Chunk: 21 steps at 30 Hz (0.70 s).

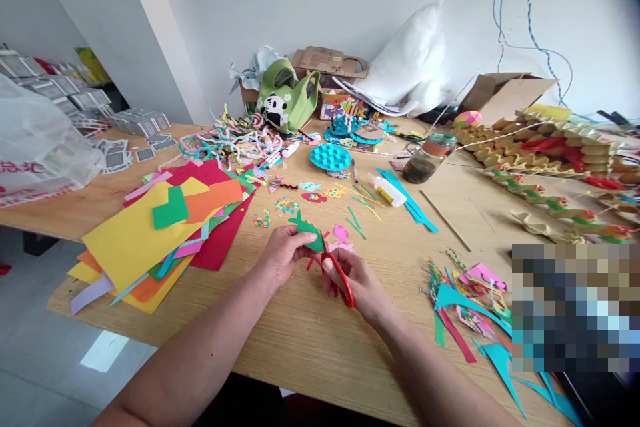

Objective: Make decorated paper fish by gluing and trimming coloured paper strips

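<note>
My left hand [283, 252] pinches a green paper fish [306, 233] between thumb and fingers above the wooden table. In my right hand [356, 280] is a pair of red-handled scissors [343, 283], its blades up against the right end of the green fish. Just beyond my hands lie a pink paper fish [341, 233] and some thin green strips [356, 221]. Farther up are a decorated red fish [314, 198], a yellow fish [335, 193] and a blue-white fish [310, 186]. Small paper dots [287, 205] are scattered to their left.
Stacked coloured paper [135, 233] covers the table's left side. A glue bottle [389, 191], blue strips [407, 200], a thin stick [445, 220] and a glass jar [429, 159] stand or lie right of centre. Paper scraps [470, 307] pile at the right. Behind sits a green panda bag [287, 97].
</note>
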Each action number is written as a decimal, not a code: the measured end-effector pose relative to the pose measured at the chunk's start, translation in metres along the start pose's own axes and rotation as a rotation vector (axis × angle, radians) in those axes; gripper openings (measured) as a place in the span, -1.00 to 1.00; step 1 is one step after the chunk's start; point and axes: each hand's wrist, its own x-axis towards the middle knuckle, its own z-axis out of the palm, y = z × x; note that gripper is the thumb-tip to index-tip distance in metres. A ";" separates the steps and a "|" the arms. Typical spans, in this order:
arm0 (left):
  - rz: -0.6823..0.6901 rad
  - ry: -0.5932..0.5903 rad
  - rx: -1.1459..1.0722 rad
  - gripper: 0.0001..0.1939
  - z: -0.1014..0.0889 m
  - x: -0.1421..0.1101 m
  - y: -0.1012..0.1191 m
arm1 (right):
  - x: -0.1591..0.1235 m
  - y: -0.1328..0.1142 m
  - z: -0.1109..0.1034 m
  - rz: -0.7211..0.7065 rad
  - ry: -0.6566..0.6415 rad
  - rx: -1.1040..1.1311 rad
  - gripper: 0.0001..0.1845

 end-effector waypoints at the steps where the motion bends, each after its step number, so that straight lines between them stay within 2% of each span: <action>1: -0.003 0.002 0.002 -0.81 0.000 0.000 0.000 | 0.000 0.000 0.000 0.002 0.000 -0.004 -0.55; 21: -0.022 0.003 -0.008 -0.81 -0.001 0.001 0.001 | 0.003 0.005 -0.001 0.024 0.002 -0.029 -0.53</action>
